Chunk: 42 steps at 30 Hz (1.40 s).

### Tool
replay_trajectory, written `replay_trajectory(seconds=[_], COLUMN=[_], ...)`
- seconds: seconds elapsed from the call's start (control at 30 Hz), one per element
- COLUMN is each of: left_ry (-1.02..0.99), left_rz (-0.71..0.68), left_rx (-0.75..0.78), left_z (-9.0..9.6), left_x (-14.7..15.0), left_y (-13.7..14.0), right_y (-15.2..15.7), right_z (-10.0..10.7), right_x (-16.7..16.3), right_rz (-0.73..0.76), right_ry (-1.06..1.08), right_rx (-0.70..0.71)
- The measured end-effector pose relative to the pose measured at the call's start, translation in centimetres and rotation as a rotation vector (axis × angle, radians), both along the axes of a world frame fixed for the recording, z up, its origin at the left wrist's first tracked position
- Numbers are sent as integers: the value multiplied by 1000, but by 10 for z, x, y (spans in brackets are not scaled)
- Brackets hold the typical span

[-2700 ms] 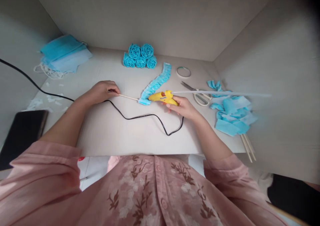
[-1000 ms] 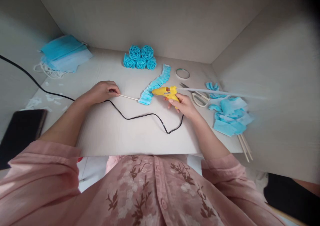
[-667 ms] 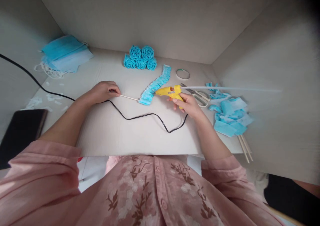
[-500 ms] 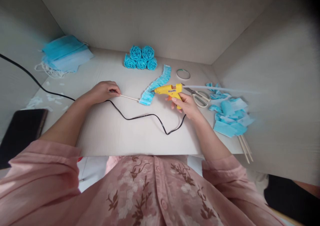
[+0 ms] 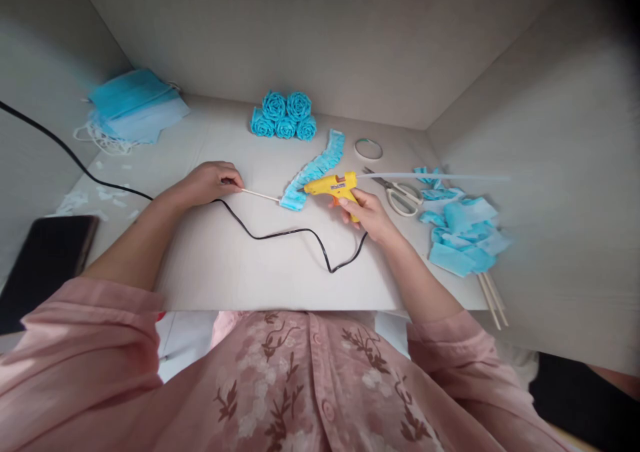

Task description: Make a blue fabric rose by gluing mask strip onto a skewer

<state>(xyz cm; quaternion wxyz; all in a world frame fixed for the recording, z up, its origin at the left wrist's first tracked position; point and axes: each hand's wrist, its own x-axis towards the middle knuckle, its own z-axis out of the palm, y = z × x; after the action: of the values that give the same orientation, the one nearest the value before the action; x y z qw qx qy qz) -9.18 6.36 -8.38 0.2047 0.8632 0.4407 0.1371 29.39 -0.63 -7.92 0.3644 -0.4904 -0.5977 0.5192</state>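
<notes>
My left hand (image 5: 220, 180) pinches one end of a thin wooden stick (image 5: 261, 195). The stick's other end meets the near end of a pleated blue strip (image 5: 315, 169), which runs away across the table and looks like face-mask fabric. In my right hand (image 5: 367, 212) is a yellow hot glue gun (image 5: 330, 185), with fingers closed around its handle. Its nozzle is at the strip's near part; whether it touches, I cannot tell. A long translucent glue stick (image 5: 430, 176) sticks out of the gun's back.
Rolled blue rosettes (image 5: 285, 115) are stacked at the back. Face masks (image 5: 135, 105) lie back left, a phone (image 5: 45, 272) near left. Right of the gun are a tape ring (image 5: 369, 149), scissors (image 5: 403, 199), blue scraps (image 5: 465, 232) and sticks (image 5: 493, 299). A black cord (image 5: 280, 235) crosses the table.
The glue gun in my right hand has shifted slightly left and down along the pleated strip, toward its near end. My left hand keeps its pinch on the stick.
</notes>
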Motion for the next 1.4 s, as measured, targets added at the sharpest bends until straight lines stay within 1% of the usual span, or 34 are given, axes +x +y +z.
replay_trajectory(seconds=[0.47,0.93,1.4], left_ry=[13,1,13], left_rz=[-4,3,12], left_rx=[5,8,11], left_z=[-3,-2,-2], left_x=[-2,0,-1], left_y=[3,1,2], right_y=[-3,-1,-1], right_z=[-1,-9,-8], right_x=[-7,-7,-8], right_rz=[9,16,29], right_ry=[-5,-46,-125], right_rx=[1,75,132])
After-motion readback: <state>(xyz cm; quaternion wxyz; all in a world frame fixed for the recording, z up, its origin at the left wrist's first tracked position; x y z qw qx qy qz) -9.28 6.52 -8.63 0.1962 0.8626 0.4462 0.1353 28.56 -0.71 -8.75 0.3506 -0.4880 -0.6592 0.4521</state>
